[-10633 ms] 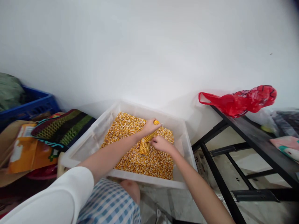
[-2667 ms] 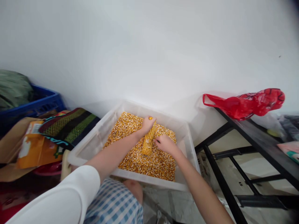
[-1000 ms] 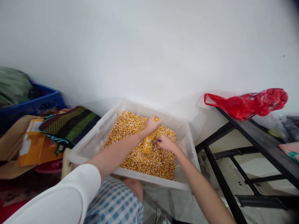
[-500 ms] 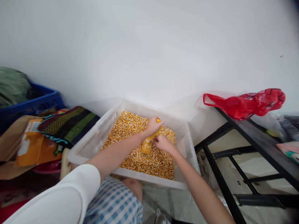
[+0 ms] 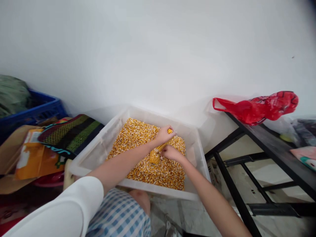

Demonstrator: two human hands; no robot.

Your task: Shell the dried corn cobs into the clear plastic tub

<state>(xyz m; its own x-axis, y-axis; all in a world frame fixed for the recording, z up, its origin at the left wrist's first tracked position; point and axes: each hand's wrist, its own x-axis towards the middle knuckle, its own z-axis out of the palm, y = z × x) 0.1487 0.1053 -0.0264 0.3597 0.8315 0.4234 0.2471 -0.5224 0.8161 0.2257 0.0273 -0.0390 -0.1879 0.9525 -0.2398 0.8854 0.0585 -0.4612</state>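
Over loose yellow and pale corn kernels, my left hand is wrapped around an ear of corn, whose far tip shows past the fingers. The ear slants down toward me, and a pale band crosses it partway along. My right hand is closed, its curled fingertips pressed against the ear beside that band. Whether the thick lower part belongs to the same ear, I cannot tell. A whitish plastic bin holds the kernels below both hands.
A black metal frame with a red plastic bag on top stands at right. Left of the bin are a striped mesh bag, an orange packet in a cardboard box, and a blue crate. Behind is a white wall.
My left hand has shifted slightly right and down along the ear. My right hand is slightly lower, still against the ear. The whole view has tilted a little.
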